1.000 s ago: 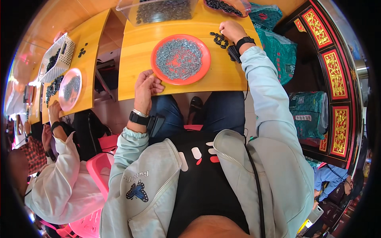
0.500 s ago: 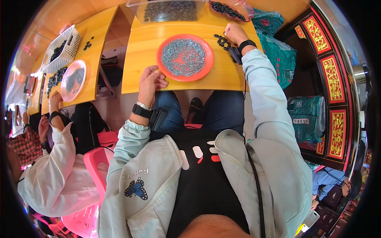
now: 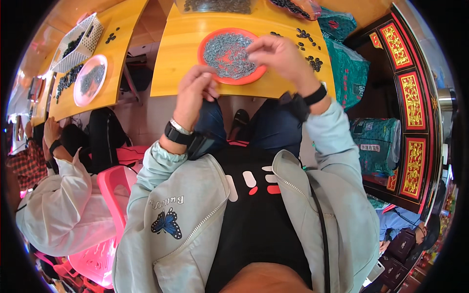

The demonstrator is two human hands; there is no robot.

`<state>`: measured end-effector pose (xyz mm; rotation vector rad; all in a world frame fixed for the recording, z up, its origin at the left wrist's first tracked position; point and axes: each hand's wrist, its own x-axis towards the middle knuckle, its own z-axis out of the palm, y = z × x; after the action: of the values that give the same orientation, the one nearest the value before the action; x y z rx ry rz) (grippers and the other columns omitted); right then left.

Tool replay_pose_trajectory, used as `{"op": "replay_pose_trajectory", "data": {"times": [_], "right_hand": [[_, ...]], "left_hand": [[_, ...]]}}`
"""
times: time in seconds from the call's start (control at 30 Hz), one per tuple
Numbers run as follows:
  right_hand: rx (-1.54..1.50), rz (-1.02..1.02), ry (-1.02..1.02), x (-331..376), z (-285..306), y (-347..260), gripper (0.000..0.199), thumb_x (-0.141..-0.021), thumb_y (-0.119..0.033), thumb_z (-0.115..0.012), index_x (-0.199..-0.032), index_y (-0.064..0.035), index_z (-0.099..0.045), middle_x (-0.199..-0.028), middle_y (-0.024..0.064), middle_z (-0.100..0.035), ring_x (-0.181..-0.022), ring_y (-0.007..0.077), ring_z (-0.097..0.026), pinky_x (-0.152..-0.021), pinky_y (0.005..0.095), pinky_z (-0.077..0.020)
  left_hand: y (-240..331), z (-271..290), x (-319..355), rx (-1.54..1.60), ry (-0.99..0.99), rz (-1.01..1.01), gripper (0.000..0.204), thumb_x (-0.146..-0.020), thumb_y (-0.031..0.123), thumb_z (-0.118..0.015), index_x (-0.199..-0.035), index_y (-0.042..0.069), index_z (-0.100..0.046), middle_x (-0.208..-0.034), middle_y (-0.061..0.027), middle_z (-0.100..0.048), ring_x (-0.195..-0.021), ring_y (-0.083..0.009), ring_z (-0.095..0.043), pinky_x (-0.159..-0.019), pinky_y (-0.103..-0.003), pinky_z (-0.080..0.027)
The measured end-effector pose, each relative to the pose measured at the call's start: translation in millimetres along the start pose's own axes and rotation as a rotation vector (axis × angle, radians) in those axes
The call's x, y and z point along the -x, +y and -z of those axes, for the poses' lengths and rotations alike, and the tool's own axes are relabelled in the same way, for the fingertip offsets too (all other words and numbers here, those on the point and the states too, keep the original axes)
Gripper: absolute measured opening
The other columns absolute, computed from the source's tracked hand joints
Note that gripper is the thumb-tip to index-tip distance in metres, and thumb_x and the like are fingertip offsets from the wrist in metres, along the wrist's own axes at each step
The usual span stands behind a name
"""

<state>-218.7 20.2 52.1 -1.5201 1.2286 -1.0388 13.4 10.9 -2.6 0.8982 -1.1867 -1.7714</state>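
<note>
An orange-red plate [image 3: 250, 78] full of small silvery metal pieces [image 3: 225, 46] sits on the yellow table in front of me. My left hand [image 3: 195, 88] is at the plate's lower left edge, its fingers curled and pressed together; anything in them is hidden. Above the plate's right side is my right hand [image 3: 282, 54], thumb and fingers drawn into a pinch and slightly blurred. What it pinches, if anything, is too small to make out. Several small black oval pieces [image 3: 315, 64] lie loose on the table to the right of the right hand.
At the back stand a clear bin [image 3: 215, 6] and a pink tray [image 3: 312, 12], both with black pieces. Green bags [image 3: 349, 71] flank the table's right side. On the left, a co-worker [image 3: 58, 195] sits by another table with a white basket [image 3: 80, 41] and plate [image 3: 80, 97].
My right hand has come from the loose black pieces at the far right, leftward and nearer, to over the plate. My left hand has moved slightly right, its fingers more curled.
</note>
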Motion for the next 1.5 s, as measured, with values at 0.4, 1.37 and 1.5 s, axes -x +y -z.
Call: {"op": "replay_pose_trajectory", "data": {"times": [0.4,1.37,1.5], "right_hand": [[-0.127,-0.032,0.166,35.6,-88.5,45.8,0.005,-0.080,-0.004,-0.064,-0.083,-0.0006,-0.061,-0.074,0.0007,-0.061,-0.067,0.0056,-0.056,-0.060,0.0204,-0.0454],[1.147,-0.043,0.030,-86.4,-45.7,77.0,0.012,-0.071,-0.019,-0.058,-0.070,-0.0079,-0.063,-0.070,0.0127,-0.062,-0.071,0.0307,-0.060,-0.062,0.0398,-0.0461],[1.219,-0.017,0.018,-82.0,-49.4,72.0,0.012,-0.070,-0.020,-0.058,-0.068,-0.0085,-0.062,-0.071,0.0134,-0.062,-0.071,0.0328,-0.059,-0.062,0.0413,-0.0458]], "left_hand": [[-37.4,-0.5,8.0,0.134,-0.149,0.187,0.014,-0.092,0.014,-0.043,-0.096,0.004,-0.052,-0.075,-0.0047,-0.058,-0.060,-0.0125,-0.057,-0.053,-0.021,-0.044],[-37.1,15.1,-1.7,0.124,0.034,0.139,0.010,-0.088,0.014,-0.046,-0.084,0.007,-0.050,-0.066,-0.0025,-0.053,-0.051,-0.0120,-0.052,-0.046,-0.021,-0.039],[-36.7,15.0,-2.3,0.134,0.028,0.151,0.009,-0.087,0.014,-0.047,-0.083,0.007,-0.051,-0.066,-0.0024,-0.053,-0.051,-0.0120,-0.052,-0.046,-0.021,-0.039]]}}
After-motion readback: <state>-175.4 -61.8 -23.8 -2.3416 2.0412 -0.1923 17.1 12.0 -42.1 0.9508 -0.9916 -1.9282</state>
